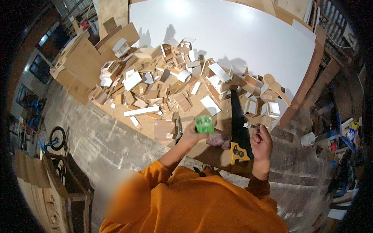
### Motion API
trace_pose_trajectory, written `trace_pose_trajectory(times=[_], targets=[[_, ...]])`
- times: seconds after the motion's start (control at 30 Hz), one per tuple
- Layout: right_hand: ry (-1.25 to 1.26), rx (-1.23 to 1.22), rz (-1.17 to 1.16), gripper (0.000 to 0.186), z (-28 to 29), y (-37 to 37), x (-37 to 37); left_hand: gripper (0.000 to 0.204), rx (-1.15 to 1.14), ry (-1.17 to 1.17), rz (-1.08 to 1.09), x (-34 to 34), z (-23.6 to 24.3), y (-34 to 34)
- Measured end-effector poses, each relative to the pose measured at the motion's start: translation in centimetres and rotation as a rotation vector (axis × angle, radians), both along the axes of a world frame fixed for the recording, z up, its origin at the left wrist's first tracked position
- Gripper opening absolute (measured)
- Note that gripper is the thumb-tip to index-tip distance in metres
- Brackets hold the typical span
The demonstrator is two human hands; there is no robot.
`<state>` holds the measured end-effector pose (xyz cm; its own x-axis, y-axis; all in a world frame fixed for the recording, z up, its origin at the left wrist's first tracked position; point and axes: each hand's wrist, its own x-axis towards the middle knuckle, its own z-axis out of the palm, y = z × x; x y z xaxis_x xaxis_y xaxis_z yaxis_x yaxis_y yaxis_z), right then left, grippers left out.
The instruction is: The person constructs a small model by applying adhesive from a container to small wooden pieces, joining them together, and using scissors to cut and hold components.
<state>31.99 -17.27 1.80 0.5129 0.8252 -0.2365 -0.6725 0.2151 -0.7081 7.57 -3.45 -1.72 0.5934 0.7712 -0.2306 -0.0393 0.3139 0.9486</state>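
Observation:
My left hand (pixel 189 136) is closed round a small green container (pixel 204 124), held above the front edge of the worktable. To its right, my right hand (pixel 262 144) pinches a small thin stick-like tool with a whitish tip (pixel 247 125); its exact kind is too small to make out. Between the hands a handsaw with a black blade (pixel 236 112) and a yellow handle (pixel 239 153) lies with its blade pointing away from me. A purplish crumpled cloth (pixel 218 140) lies beside the saw handle. Left of the container is a dark narrow tool (pixel 179 130), partly hidden by my left hand.
Wood offcuts and small box-like pieces (pixel 182 101) are heaped across the table. A white panel (pixel 233 31) stands behind them. Wooden boards (pixel 79 58) lean at the left. A white bucket (pixel 309 139) is on the right, and a blue bicycle (pixel 54 141) on the left.

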Motion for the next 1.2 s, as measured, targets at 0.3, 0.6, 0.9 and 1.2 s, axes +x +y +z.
trace_pose_trajectory(times=[0.3, 0.6, 0.9, 1.2], targets=[[0.009, -0.021, 0.021, 0.015, -1.1, -0.2, 1.8, 0.074, 0.549, 0.281, 0.228, 3.9, -7.7, 4.1], [0.026, 0.006, 0.058, 0.016, -1.7, 0.4, 1.6, 0.065, 1.067, 0.698, 0.106, -0.7, -7.6, -2.2], [-0.052, 0.086, 0.249, 0.016, -0.7, 1.4, -2.3, 0.034, 0.732, 0.535, 0.114, -2.4, 0.4, -4.5], [-0.117, 0.092, 0.291, 0.018, 1.5, 1.0, -7.8, 0.029, -0.219, -0.459, 0.116, -6.4, 3.6, -6.0]])
